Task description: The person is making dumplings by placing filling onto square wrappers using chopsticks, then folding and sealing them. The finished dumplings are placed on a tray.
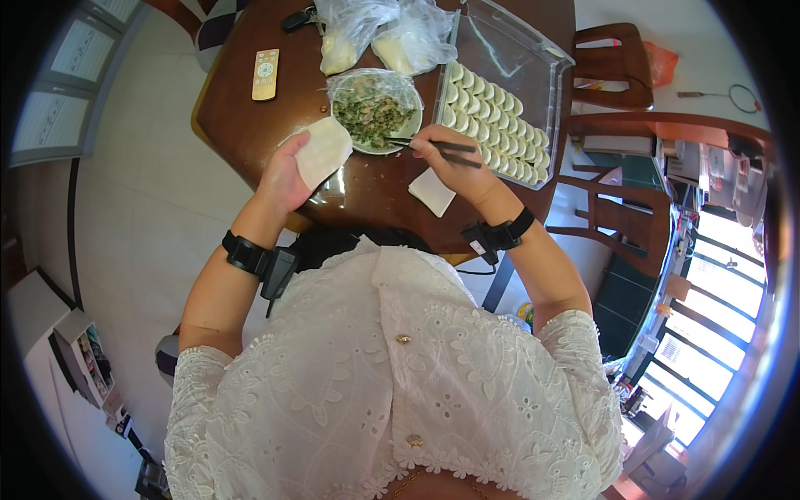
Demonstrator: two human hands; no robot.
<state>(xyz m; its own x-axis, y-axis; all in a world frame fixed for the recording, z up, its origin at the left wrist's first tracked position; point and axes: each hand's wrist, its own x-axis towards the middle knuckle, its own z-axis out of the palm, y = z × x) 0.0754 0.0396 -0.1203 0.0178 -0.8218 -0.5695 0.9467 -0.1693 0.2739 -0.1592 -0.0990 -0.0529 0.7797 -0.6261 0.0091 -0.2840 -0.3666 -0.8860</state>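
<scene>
My left hand [287,172] holds a pale dumpling wrapper [324,150], thumb on its upper face, just left of a white bowl [415,128]. Green chopped filling [372,114] fills that bowl, and clear plastic wrap [375,81] lies over its far side. Dark chopsticks [453,150] are gripped in my right hand [459,162], their tips reaching into the filling. Below this hand, a small stack of wrappers [432,192] rests on the table. Rows of folded dumplings [494,122] sit in a clear plastic tray [447,75] to the right.
On the brown wooden table [234,134] lie a gold remote control [265,75] and a car key [297,20]. Two plastic bags [356,31] with pale contents stand behind the bowl. Wooden chairs [615,65] flank the table's right side. The tray's clear lid [519,19] rises at the far edge.
</scene>
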